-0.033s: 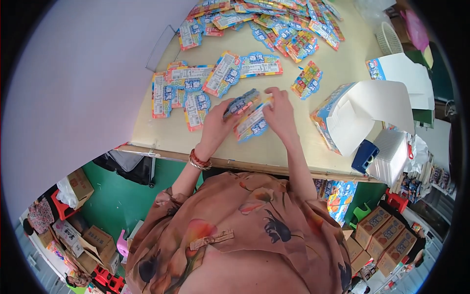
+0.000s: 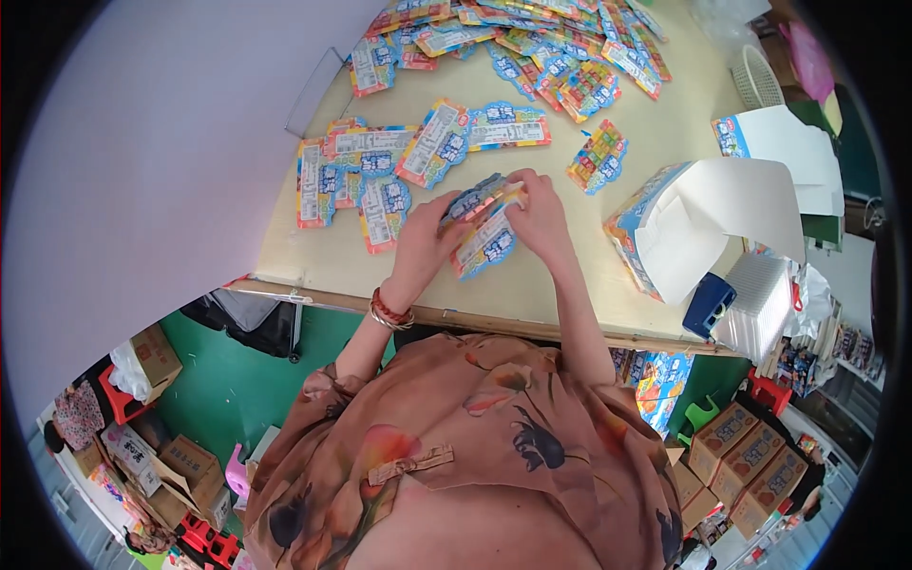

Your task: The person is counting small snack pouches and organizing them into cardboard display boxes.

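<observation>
Slightly closer together above the desk (image 2: 313, 266)

Clamping fingers of the left hand (image 2: 423, 237) on a blister packet (image 2: 472, 198); pinching a white-backed packet (image 2: 491, 242) at its far end with the right hand (image 2: 543, 223) (a touch nearer than a moment ago), narrowing the gap.

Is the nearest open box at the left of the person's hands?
No, that open box is to the right of the right hand.
</observation>
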Tool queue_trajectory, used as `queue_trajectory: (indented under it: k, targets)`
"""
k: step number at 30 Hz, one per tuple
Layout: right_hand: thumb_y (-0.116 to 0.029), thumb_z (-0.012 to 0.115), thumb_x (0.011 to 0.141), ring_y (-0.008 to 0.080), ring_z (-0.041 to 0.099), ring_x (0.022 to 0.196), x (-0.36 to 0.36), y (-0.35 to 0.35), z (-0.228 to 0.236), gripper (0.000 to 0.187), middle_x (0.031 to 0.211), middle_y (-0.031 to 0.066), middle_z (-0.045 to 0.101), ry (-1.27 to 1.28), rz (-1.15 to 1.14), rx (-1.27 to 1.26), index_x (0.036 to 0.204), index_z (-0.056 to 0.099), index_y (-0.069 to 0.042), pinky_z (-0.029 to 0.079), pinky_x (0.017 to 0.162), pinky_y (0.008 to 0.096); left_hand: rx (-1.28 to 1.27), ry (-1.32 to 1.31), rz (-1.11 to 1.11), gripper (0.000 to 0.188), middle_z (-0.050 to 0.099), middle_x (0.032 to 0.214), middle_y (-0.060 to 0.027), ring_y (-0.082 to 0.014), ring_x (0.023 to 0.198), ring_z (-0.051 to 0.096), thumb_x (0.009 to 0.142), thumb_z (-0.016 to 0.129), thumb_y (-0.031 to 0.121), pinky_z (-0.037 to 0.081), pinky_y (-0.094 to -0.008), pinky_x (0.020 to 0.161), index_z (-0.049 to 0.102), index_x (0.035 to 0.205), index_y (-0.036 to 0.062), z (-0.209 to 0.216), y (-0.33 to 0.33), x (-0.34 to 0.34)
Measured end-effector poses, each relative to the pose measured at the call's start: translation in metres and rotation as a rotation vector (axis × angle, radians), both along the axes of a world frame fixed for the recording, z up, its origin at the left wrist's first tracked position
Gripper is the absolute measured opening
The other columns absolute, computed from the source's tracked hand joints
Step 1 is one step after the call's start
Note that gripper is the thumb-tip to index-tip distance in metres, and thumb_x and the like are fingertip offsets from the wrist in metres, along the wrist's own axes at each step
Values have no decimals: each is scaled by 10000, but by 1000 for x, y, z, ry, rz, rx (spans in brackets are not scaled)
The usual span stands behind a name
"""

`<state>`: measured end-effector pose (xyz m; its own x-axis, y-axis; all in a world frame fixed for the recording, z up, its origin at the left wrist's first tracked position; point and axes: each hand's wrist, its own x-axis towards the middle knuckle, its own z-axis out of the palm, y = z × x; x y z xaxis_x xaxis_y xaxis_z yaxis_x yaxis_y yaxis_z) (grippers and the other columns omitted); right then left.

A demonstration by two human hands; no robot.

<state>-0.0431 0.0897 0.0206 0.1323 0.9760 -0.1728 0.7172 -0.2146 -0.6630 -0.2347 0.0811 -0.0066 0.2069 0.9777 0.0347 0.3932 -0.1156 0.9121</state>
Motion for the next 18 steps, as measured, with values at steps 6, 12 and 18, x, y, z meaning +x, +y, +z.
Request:
queue_trajectory:
  k: [6, 12, 18]
  targets:
    - [-75, 578, 815, 260, 630, 758, 1, 18, -43, 375, 1047, 170, 529, 526, -269, -227, 1162, 436, -47, 553, 503, 331, 178, 265, -252, 684, 567, 1155, -150, -313, 988, 557, 793, 704, 341, 446, -388, 835, 421, 1357, 77, 14, -14, 0]
    - [-123, 583, 869, 236, 653, 746, -2, 33, -8, 303, 1118, 177, 561, 364, -59, -357, 1153, 505, -52, 539, 495, 324, 80, 306, -106, 648, 514, 1209, -171, -356, 1065, 525, 732, 596, -38, 467, -412, 850, 404, 1344, 59, -3, -17, -1]
    - [-113, 704, 767, 266, 505, 1200, -4, 90, -4, 534, 1308, 55, 511, -275, 562, 431, 1263, 524, -193, 453, 953, 436, -200, 146, -162, 357, 614, 1004, -187, -356, 937, 595, 757, 628, 10, 492, -395, 779, 537, 1102, 17, 9, -3, -30]
